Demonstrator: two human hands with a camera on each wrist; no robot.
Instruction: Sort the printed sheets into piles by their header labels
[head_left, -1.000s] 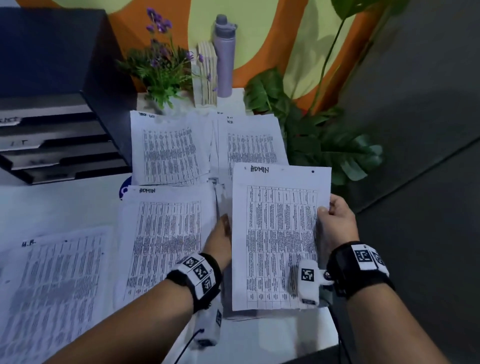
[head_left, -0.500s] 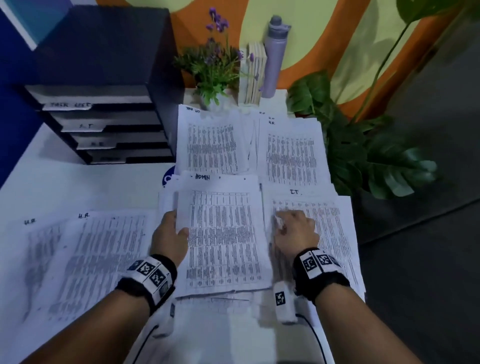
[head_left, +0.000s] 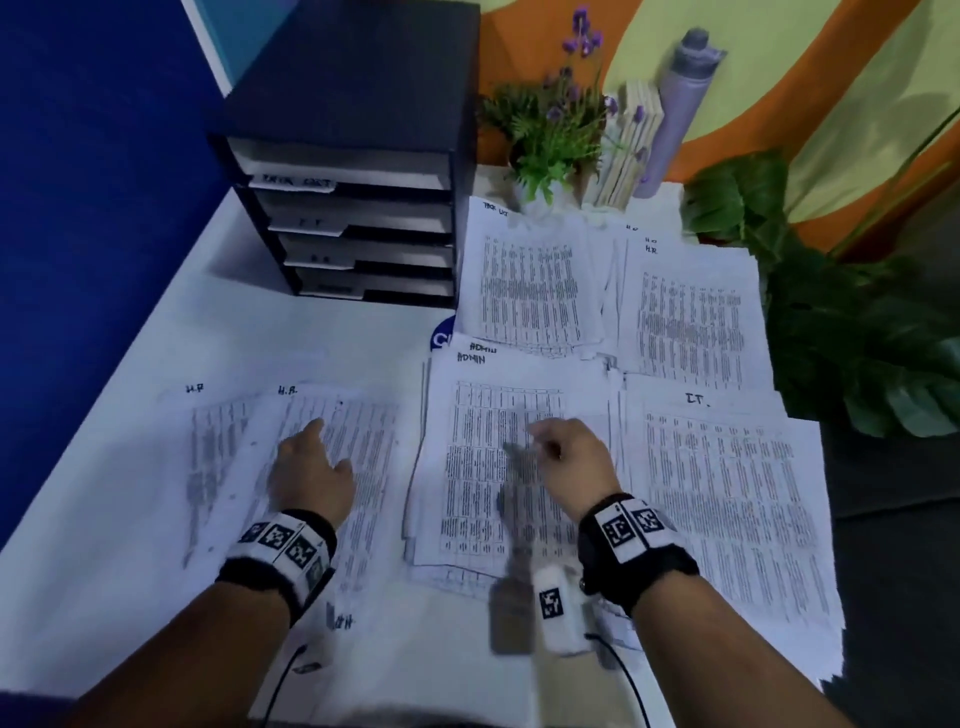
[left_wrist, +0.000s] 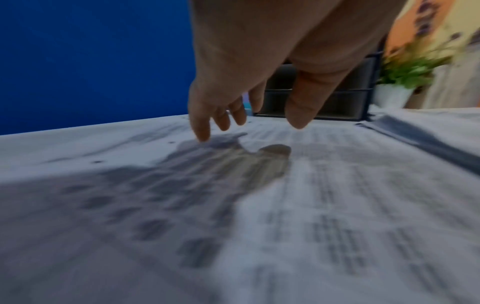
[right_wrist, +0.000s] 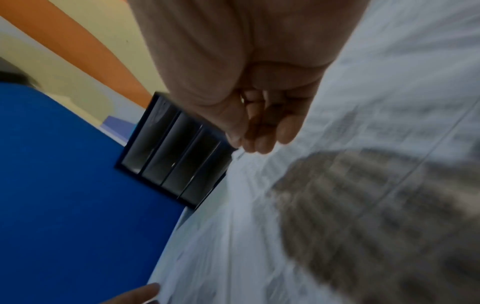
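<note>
**Hands over the sorted piles**

Your left hand (head_left: 311, 475) is hovering with fingers spread over the H.R. sheet (head_left: 358, 457) at 9 o'clock — holding nothing. Your right hand (head_left: 574, 465) is hanging loosely curled, empty, above the ADMIN pile (head_left: 483, 467) at centre. The I.T. pile (head_left: 727, 493) is lying at 3 o'clock — just beside it.
</note>
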